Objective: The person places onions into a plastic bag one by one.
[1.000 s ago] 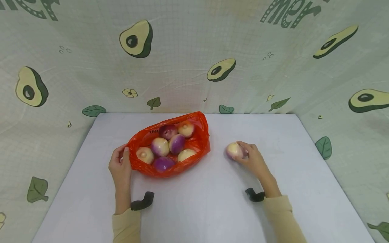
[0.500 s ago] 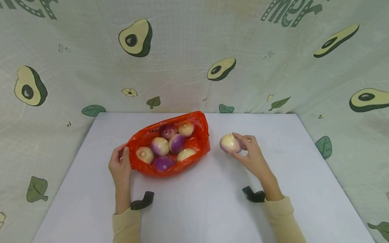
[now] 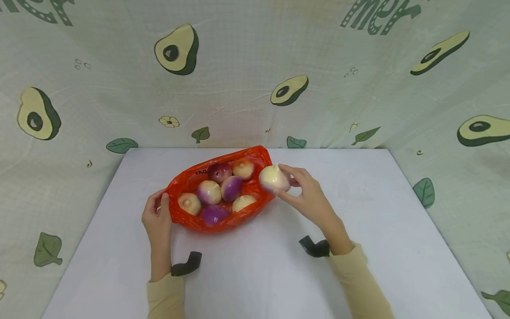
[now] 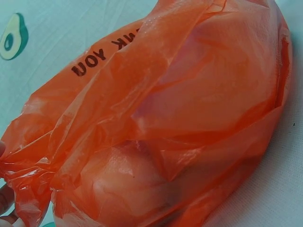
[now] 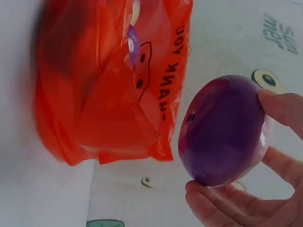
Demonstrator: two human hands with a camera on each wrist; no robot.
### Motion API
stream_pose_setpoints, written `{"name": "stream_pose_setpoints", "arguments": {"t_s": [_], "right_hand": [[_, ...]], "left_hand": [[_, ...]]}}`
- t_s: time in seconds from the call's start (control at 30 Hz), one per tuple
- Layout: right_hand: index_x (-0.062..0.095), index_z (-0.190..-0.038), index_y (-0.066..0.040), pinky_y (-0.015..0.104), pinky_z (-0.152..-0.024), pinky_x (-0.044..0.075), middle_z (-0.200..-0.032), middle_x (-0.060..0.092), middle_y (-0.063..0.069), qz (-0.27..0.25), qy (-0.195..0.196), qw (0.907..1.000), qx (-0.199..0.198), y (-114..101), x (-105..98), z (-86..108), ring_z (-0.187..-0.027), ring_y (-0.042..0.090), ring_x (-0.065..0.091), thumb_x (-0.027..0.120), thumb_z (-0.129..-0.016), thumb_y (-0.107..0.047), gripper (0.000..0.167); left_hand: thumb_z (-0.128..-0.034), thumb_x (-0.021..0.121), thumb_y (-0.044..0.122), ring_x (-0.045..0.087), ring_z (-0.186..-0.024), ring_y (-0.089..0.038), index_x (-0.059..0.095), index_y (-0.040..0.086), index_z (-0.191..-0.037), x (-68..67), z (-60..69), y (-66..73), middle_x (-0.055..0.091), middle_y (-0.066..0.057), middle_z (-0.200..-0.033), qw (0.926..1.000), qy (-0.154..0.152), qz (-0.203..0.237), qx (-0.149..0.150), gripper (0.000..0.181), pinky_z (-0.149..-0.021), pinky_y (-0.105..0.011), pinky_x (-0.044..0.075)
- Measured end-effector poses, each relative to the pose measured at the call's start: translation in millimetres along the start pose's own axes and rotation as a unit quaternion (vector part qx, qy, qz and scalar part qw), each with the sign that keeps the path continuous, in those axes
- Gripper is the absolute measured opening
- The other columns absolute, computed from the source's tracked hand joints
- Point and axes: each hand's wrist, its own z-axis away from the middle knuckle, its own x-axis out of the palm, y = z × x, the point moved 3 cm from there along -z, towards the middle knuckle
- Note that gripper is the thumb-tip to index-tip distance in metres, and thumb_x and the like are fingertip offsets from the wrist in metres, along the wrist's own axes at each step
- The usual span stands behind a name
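Observation:
A red plastic bag [image 3: 223,227] lies with its mouth spread on the table, several purple-and-white onions [image 3: 209,192] inside. My left hand [image 3: 157,217] pinches the bag's left rim between thumb and fingers; in the left wrist view the gathered plastic [image 4: 31,184] runs to the fingertips at the left edge. My right hand [image 3: 308,195] holds another onion [image 3: 274,179] between thumb and fingers, raised at the bag's right rim. The right wrist view shows this onion's purple underside [image 5: 222,132], apart from the bag's printed side [image 5: 118,113].
The white table [image 3: 247,274] reaches to a fabric backdrop [image 3: 239,53] printed with avocados and leaves. A black curved piece sits at each wrist, the left one [image 3: 187,264] and the right one [image 3: 314,247].
My right hand has lifted the onion off the table and carried it left to the bag's right rim. The left hand and the bag have stayed where they were.

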Motion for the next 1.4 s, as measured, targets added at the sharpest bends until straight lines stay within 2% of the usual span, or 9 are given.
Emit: {"name": "stream_pose_setpoints", "arguments": {"t_s": [0.1, 0.27, 0.43, 0.6, 0.83, 1.0, 1.23, 1.4], "right_hand": [[0.044, -0.136, -0.030, 0.038, -0.087, 0.052, -0.130, 0.049, 0.001, 0.006, -0.018, 0.9998, 0.012, -5.7, 8.7, -5.0, -0.107, 0.020, 0.054, 0.068, -0.082, -0.041, 0.061], [0.047, -0.135, -0.027, 0.039, -0.087, 0.052, -0.128, 0.050, 0.003, 0.016, -0.047, 0.9985, 0.023, -15.2, 23.5, -13.5, -0.107, 0.021, 0.052, 0.069, -0.081, -0.038, 0.059], [0.050, -0.132, -0.020, 0.042, -0.090, 0.051, -0.125, 0.052, 0.008, 0.060, -0.071, 0.9954, 0.024, -24.4, 39.3, -22.7, -0.113, 0.025, 0.049, 0.069, -0.081, -0.037, 0.057], [0.053, -0.128, -0.014, 0.040, -0.090, 0.051, -0.122, 0.052, 0.013, 0.119, -0.066, 0.9906, 0.012, -28.4, 53.4, -27.8, -0.114, 0.027, 0.048, 0.069, -0.082, -0.036, 0.054], [0.054, -0.125, -0.009, 0.037, -0.089, 0.052, -0.112, 0.055, 0.015, 0.189, -0.047, 0.9806, -0.020, -30.6, 67.6, -31.0, -0.104, 0.026, 0.050, 0.069, -0.083, -0.036, 0.052], [0.054, -0.124, -0.004, 0.035, -0.089, 0.051, -0.110, 0.057, 0.016, 0.209, -0.046, 0.9765, -0.025, -33.6, 76.0, -35.7, -0.101, 0.026, 0.050, 0.066, -0.085, -0.035, 0.051], [0.052, -0.124, -0.003, 0.033, -0.087, 0.053, -0.110, 0.056, 0.015, 0.225, -0.055, 0.9725, -0.026, -37.5, 83.8, -40.5, -0.099, 0.024, 0.051, 0.065, -0.086, -0.036, 0.053], [0.055, -0.109, 0.003, 0.031, -0.077, 0.053, -0.095, 0.056, 0.015, 0.248, -0.043, 0.9672, -0.031, -39.8, 84.6, -42.0, -0.087, 0.024, 0.049, 0.066, -0.086, -0.032, 0.043]], "left_hand": [[-0.0957, 0.046, 0.037, 0.049, -0.097, 0.000, 0.059, 0.011, -0.121, 0.8, -0.2, -0.2, 0.060, -0.004, -0.118, 1.0000, -0.002, 0.001, -0.006, 0.039, -0.083, -0.006, 0.044], [-0.0958, 0.046, 0.037, 0.050, -0.096, 0.000, 0.059, 0.011, -0.121, 1.6, -1.2, -0.5, 0.061, -0.005, -0.118, 1.0000, -0.002, 0.000, -0.001, 0.038, -0.082, -0.005, 0.044], [-0.0960, 0.046, 0.037, 0.049, -0.096, 0.000, 0.059, 0.011, -0.121, 2.0, -1.9, -1.0, 0.061, -0.005, -0.118, 1.0000, -0.003, 0.002, -0.001, 0.038, -0.082, -0.005, 0.044], [-0.0960, 0.046, 0.036, 0.050, -0.096, 0.000, 0.059, 0.010, -0.120, 2.5, -1.5, -1.4, 0.061, -0.005, -0.117, 1.0000, -0.003, 0.003, 0.000, 0.038, -0.081, -0.004, 0.043], [-0.0958, 0.046, 0.037, 0.050, -0.097, -0.001, 0.059, 0.011, -0.121, 2.2, -0.8, -0.7, 0.060, -0.004, -0.118, 1.0000, -0.003, 0.003, 0.000, 0.038, -0.083, -0.006, 0.044], [-0.0957, 0.046, 0.038, 0.049, -0.098, 0.000, 0.058, 0.011, -0.121, 1.3, -0.1, 0.5, 0.060, -0.003, -0.118, 1.0000, -0.006, 0.001, -0.005, 0.039, -0.085, -0.007, 0.044], [-0.0957, 0.047, 0.036, 0.050, -0.096, 0.000, 0.059, 0.011, -0.121, -1.0, -0.5, 0.4, 0.060, -0.004, -0.117, 0.9999, -0.005, 0.009, -0.001, 0.038, -0.081, -0.005, 0.044], [-0.0955, 0.047, 0.038, 0.050, -0.097, 0.000, 0.059, 0.012, -0.122, -1.4, -0.5, 0.4, 0.060, -0.004, -0.119, 1.0000, -0.003, 0.003, -0.006, 0.039, -0.083, -0.006, 0.044]]}}
